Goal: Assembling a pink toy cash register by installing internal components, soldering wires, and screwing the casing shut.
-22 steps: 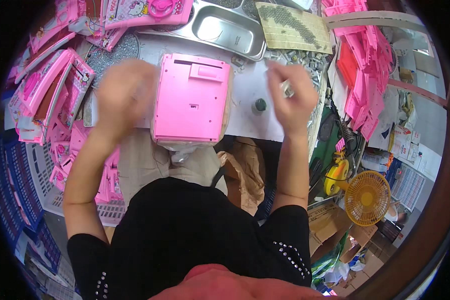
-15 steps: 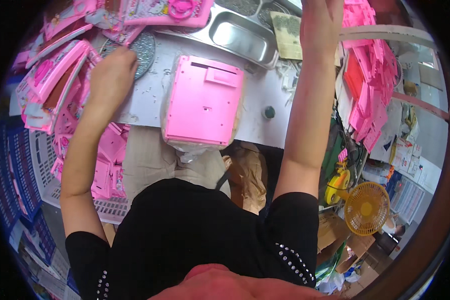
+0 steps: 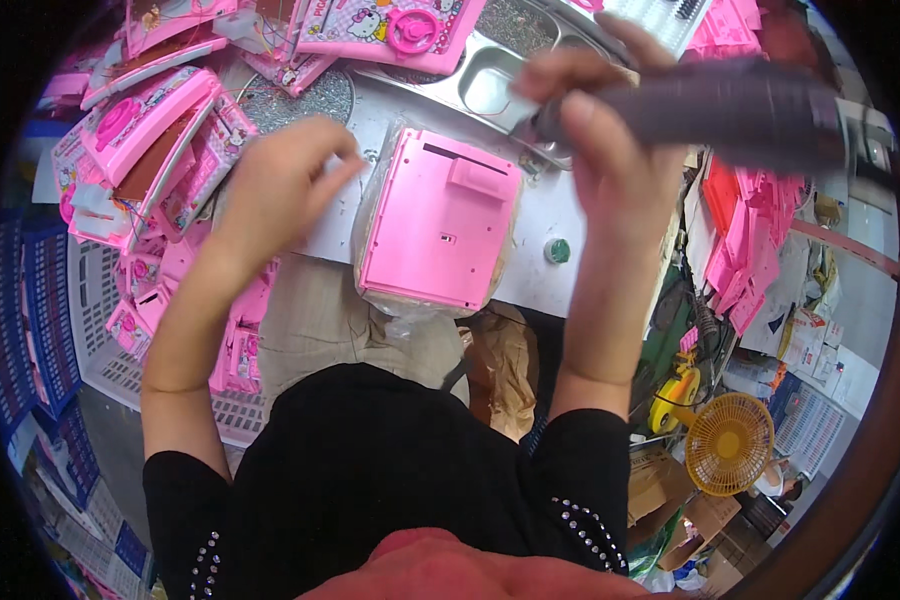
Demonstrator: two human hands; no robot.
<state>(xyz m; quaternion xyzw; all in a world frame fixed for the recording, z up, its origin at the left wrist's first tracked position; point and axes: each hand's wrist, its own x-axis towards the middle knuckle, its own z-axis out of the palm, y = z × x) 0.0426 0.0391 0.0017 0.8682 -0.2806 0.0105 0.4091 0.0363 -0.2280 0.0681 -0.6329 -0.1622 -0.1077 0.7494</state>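
Observation:
My right hand (image 3: 610, 130) is wrapped round a dark, thick-bodied electric screwdriver (image 3: 720, 112), blurred by motion, its narrow tip pointing left over the bench. Below and left of that tip lies a pink plastic casing (image 3: 440, 220), back side up, with a slot, a raised block and small holes. It rests on a wrapped pad (image 3: 402, 308) at the bench's near edge. My left hand (image 3: 288, 180) hovers left of the casing with fingers curled; whatever they may hold is hidden. Just beyond it sits a round dish of small metal screws (image 3: 300, 100).
Pink toy casings with printed panels (image 3: 150, 150) are piled at the left, above a white basket (image 3: 120, 370) of more pink parts. Steel trays (image 3: 490, 80) stand at the back. A small green-topped pot (image 3: 557, 250) is right of the casing. A yellow fan (image 3: 730, 443) stands lower right.
My left hand has left the screw dish and come right, toward the casing. My right hand, which reached up at the far edge, has come down and now has the electric screwdriver in view.

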